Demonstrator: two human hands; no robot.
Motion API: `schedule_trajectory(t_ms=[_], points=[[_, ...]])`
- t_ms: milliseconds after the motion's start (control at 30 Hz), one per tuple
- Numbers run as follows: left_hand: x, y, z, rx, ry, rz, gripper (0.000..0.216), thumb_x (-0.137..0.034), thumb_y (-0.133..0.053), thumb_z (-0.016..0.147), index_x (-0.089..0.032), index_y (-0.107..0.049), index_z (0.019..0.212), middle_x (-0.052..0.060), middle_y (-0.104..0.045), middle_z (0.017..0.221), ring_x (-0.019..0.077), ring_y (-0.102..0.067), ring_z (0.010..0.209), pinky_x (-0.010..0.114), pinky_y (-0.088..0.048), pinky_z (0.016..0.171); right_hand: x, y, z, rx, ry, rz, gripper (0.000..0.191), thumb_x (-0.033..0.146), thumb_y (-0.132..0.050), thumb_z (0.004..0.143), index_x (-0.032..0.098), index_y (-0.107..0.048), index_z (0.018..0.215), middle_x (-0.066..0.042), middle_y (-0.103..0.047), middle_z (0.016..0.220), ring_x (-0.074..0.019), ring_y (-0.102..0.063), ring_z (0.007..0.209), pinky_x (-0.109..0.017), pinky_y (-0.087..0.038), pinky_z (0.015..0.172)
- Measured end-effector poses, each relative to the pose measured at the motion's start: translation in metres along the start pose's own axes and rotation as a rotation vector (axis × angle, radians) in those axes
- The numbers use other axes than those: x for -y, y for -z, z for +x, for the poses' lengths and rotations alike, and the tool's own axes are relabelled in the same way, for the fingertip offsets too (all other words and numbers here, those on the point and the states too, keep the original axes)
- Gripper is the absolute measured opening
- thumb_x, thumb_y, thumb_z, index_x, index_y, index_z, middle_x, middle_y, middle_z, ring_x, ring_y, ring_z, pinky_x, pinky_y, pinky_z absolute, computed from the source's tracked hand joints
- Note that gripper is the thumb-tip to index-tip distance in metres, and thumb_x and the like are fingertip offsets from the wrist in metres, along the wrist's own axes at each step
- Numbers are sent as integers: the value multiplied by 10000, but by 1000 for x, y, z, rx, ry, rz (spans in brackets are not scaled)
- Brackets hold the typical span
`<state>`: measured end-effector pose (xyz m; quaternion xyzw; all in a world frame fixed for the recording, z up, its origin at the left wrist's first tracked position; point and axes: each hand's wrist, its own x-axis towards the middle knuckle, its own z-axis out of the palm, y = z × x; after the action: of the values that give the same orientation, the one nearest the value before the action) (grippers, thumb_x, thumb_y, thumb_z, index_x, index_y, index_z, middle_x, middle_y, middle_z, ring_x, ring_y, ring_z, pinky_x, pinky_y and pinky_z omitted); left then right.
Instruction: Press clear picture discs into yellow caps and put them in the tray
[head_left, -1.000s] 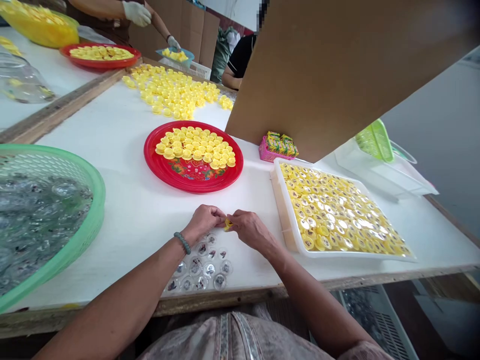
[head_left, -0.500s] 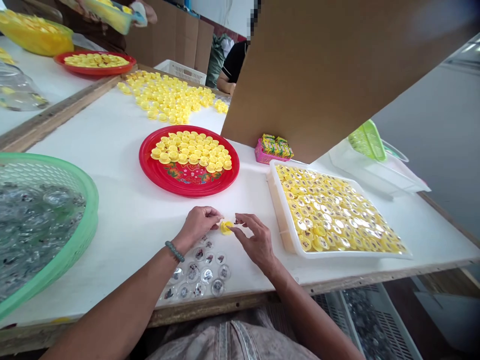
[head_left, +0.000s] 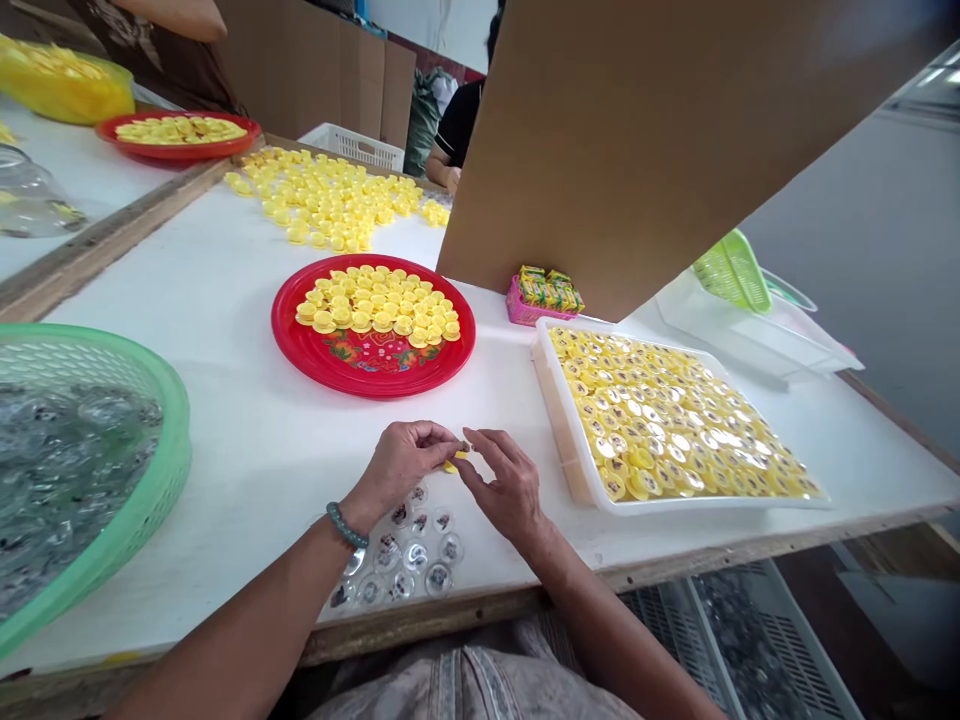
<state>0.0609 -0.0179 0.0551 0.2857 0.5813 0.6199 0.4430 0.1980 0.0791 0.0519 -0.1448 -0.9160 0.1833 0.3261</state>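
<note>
— Pinching, both hands. Left hand has its fingertips closed on a small yellow cap. Right hand nips the same cap from the other side with thumb and forefinger, other fingers spread.
— Where's the cap?
— Lower centre of frame, just above the table, between the two hands.
— Risk?
— Tiny piece, fingertip grip only, so a slip looks likely. It could drop among the clear discs lying right under the wrists, or a wrist could scatter those discs. If something is being pressed onto the cap it might seat crooked, but fingers hide the contact, can't tell.
— Surroundings?
— Red plate of yellow caps at centre, just beyond the hands. White tray packed with caps on the right, near the right hand. Green basket of clear pieces at the left edge. Loose caps at upper centre. Cardboard sheet at upper right, pink box at its foot.
— Anything blocking?
— No. Another person's arm at upper left, well apart.
</note>
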Motion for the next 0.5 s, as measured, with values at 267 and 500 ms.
schedule_trajectory(t_ms=[267, 500], points=[[0, 1, 2, 31, 73, -132, 228, -327, -733, 669, -118, -650, 706, 18, -617, 652, 111, -529, 603, 209, -407, 579, 1, 6, 7, 105, -11, 29, 274, 218, -589, 827, 201, -605, 1100, -67, -638, 952, -172, -603, 873, -291, -525, 736], [9, 16, 10, -37, -52, 322, 190, -280, -598, 735, -154, -694, 841, 43, -672, 777, 172, -586, 710, 255, -442, 657, -12, 9, 6, 278, -266, 96, 214, 284, -651, 784, 199, -661, 980, -36, -628, 856, -125, -585, 687, -209, -462, 534]])
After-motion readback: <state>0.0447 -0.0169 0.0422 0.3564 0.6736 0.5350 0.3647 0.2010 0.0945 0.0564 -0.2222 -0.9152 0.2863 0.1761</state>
